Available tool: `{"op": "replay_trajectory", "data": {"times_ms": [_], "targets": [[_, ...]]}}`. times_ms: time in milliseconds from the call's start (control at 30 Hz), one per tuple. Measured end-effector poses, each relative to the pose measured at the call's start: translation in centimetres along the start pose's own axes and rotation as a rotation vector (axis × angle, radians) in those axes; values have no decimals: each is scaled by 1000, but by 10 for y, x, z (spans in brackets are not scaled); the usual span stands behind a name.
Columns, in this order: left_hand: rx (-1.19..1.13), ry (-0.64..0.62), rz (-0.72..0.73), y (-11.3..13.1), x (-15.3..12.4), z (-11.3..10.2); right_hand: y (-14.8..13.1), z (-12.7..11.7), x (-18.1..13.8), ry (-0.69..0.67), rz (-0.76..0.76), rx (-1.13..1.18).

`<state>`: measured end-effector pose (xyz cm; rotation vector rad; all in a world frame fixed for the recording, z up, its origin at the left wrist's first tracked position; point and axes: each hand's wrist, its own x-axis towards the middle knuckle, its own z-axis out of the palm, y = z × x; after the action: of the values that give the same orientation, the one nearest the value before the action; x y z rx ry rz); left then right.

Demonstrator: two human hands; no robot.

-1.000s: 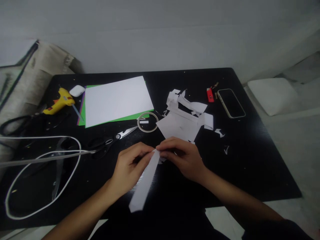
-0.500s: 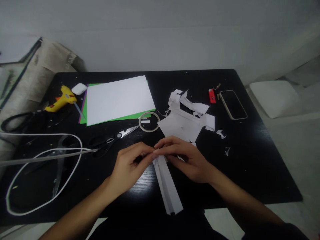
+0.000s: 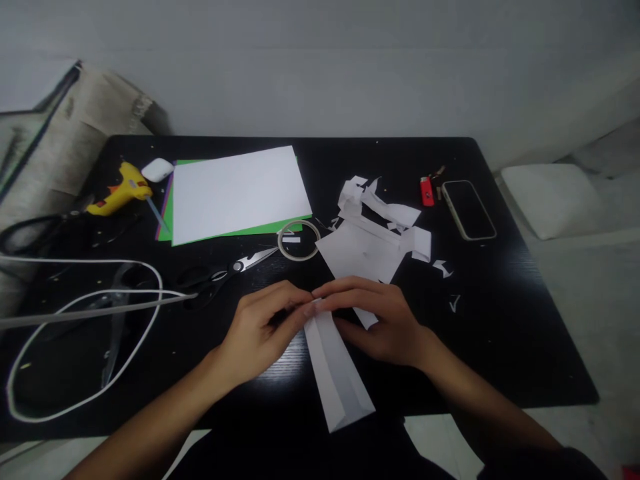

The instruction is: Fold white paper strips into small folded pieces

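Both my hands meet over the middle of the black table [image 3: 500, 347]. My left hand [image 3: 260, 337] and my right hand [image 3: 380, 317] each pinch the far end of a long folded white paper strip [image 3: 337, 373], which runs back toward me and ends near the table's front edge. The fingertips of the two hands touch at the strip's top. Just beyond my right hand lies a pile of white paper offcuts [image 3: 375, 233].
Scissors [image 3: 220, 273] and a tape roll [image 3: 299, 240] lie beyond my left hand. White sheet [image 3: 235, 190] on green paper, a yellow glue gun [image 3: 120, 190] and a white cable loop [image 3: 85, 333] sit left. A red lighter [image 3: 427, 191] and phone [image 3: 469, 209] sit far right.
The strip's near end has swung from pointing lower left to lower right, and it now shows a wider folded face. Both hands stayed pinched at its top.
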<state>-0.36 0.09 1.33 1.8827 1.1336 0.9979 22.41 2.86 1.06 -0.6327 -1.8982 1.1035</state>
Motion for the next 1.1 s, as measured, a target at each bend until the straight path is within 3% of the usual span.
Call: {"op": "replay_trajectory", "data": {"times_ms": [1100], "targets": [[-43, 39, 7, 1, -2, 4, -1, 9, -4, 163, 279, 36]]}}
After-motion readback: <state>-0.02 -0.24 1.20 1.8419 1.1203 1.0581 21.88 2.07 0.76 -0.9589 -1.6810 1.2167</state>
